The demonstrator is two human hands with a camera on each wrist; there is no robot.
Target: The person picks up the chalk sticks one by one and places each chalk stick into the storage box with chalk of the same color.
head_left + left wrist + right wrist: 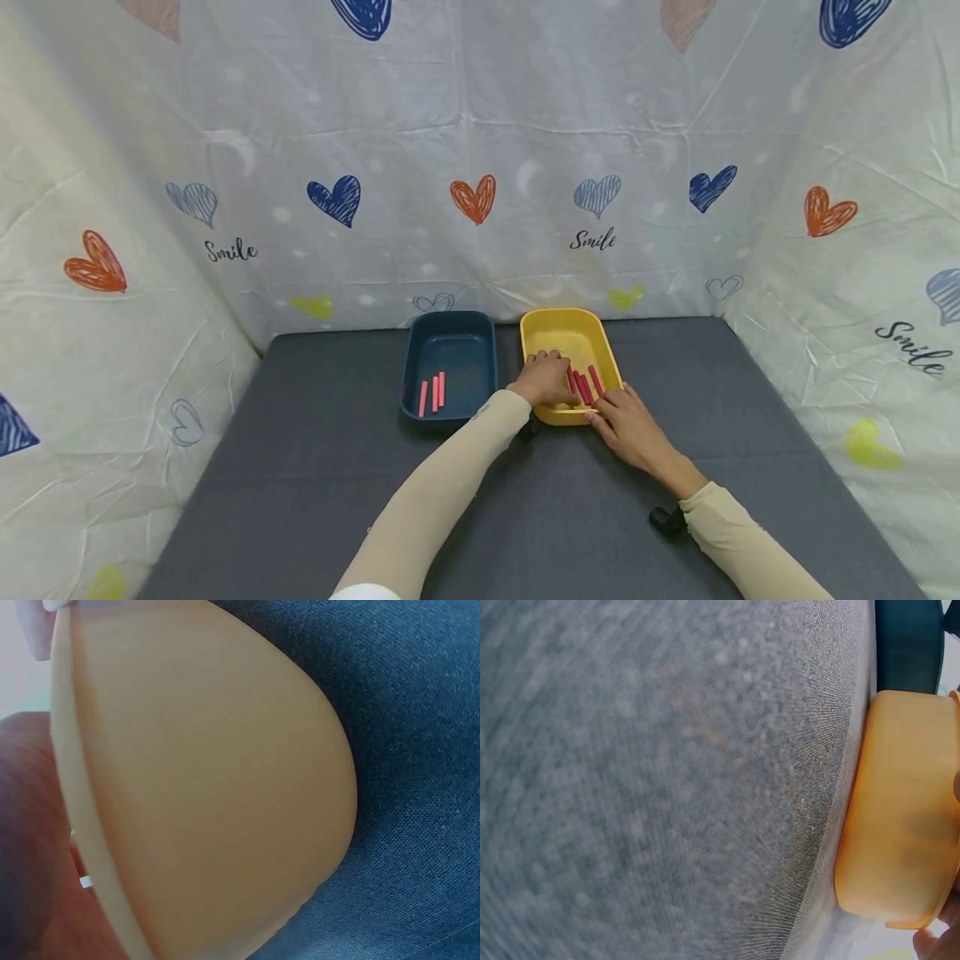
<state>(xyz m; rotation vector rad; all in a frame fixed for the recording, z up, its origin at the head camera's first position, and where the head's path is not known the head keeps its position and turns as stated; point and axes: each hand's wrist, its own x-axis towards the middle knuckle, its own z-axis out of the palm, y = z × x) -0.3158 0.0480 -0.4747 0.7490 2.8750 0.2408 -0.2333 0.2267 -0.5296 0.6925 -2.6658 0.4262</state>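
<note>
My left hand (545, 379) reaches into the yellow tray (538, 321), its fingers bent down near several red sticks (582, 388). Whether those fingertips pinch a stick is hidden. My right hand (633, 429) holds the tray's near right corner, thumb at the front rim and fingers at the right side. To the left stands a dark blue tray (452, 326) with three pink sticks (435, 392) lying in it. The left wrist view is mostly filled by the yellow tray's outer wall (217, 765); in the right wrist view, fingertips (936, 941) show beside its rim.
Both trays stand side by side at the back of a table with a dark grey cloth (315, 467). Behind them hangs a white curtain with printed hearts (472, 92), which also closes off both sides.
</note>
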